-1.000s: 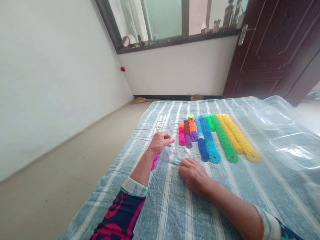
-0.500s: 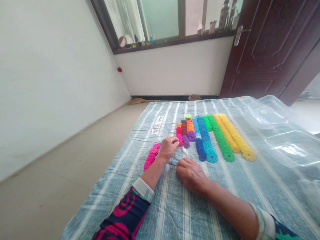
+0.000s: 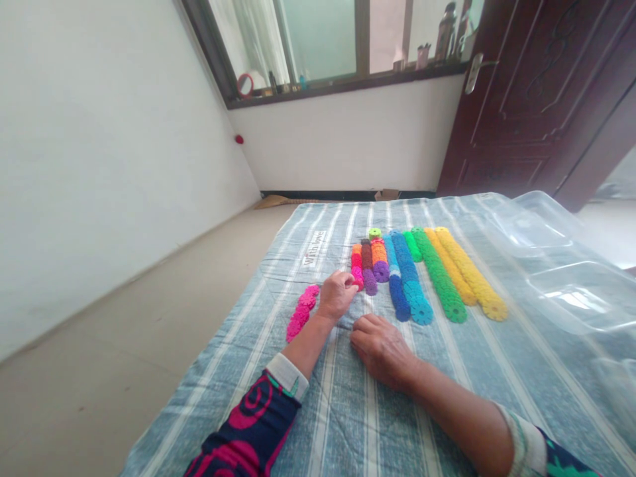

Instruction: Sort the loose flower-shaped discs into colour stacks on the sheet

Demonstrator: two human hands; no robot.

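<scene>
My left hand (image 3: 338,295) is closed in a pinch at the near end of a short row of orange, red and pink snowflake discs (image 3: 357,264). Its fingertips are on a pink snowflake disc (image 3: 358,285). Left of that wrist lies a loose overlapping strip of pink snowflake discs (image 3: 300,317). My right hand (image 3: 382,348) rests on the cloth with its fingers curled in, and whatever they may hold is hidden. Beyond it are rows of purple (image 3: 380,271), blue (image 3: 408,278), green (image 3: 443,285) and yellow (image 3: 479,285) snowflake discs.
A striped blue-grey cloth (image 3: 447,424) covers the surface under everything. Two clear plastic containers (image 3: 546,215) stand at the right, with another clear shape at the right edge. Printed lettering (image 3: 313,248) is at the far left. A dark red door (image 3: 531,99) stands behind.
Hardly anything differs. My left hand has shifted very slightly to the right at the pink end of the row, and my right hand stays where it was.
</scene>
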